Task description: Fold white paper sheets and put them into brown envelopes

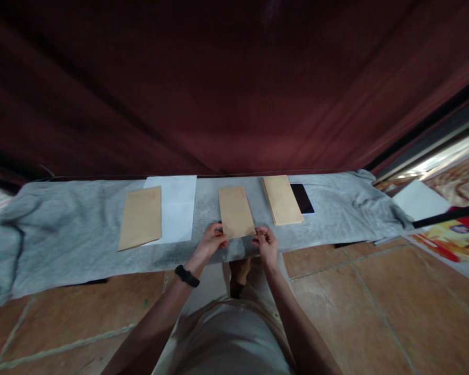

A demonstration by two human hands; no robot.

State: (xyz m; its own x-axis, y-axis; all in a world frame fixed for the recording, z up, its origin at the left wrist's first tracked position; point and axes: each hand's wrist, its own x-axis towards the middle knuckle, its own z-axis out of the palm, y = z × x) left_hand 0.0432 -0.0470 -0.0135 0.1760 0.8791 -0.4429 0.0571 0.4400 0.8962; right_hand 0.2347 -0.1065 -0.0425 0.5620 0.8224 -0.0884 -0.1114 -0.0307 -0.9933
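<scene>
A brown paper envelope [236, 211] lies in front of me on the grey cloth, its near edge towards my body. My left hand [212, 240] pinches its near left corner between thumb and fingers. At the near right corner, my right hand [266, 242] has its fingertips closed on the envelope's edge. To the right rests a stack of brown envelopes [283, 200]. On the left, another brown envelope [140, 216] partly covers white paper sheets [181, 208].
The grey cloth [336, 208] covers a long, narrow surface before a dark red curtain-like backdrop [234, 104]. A dark phone [303, 198] lies beside the envelope stack. At the far right are a white flat item [421, 200] and a colourful printed package [453, 242]. Below is a tiled floor [355, 297].
</scene>
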